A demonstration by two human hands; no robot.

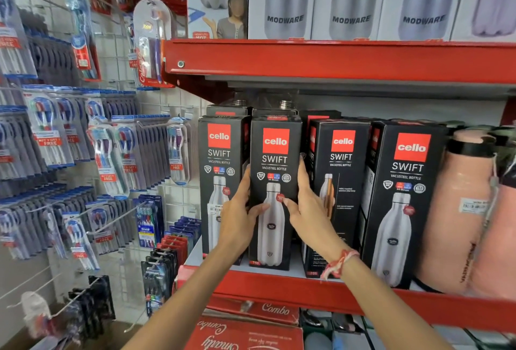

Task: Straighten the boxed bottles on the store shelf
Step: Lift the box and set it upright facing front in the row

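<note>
- Presently, the upright black cardboard Cello Swift bottle box (pixel 275 190) is gripped on both sides.
- Left hand (pixel 240 211) and right hand (pixel 305 207) are clasped around its edges.

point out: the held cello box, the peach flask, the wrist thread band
held cello box (pixel 275 143), head view, red logo panel.
peach flask (pixel 458 210), head view, body.
wrist thread band (pixel 339 263), head view, strands on the right wrist.

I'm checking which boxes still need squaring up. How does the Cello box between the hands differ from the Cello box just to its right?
The held box faces squarely forward; the box to its right is turned, showing a side panel. The left hand and right hand clamp the held box's sides; the neighbour stands free. Both are black Cello Swift boxes, upright on the shelf.
</note>
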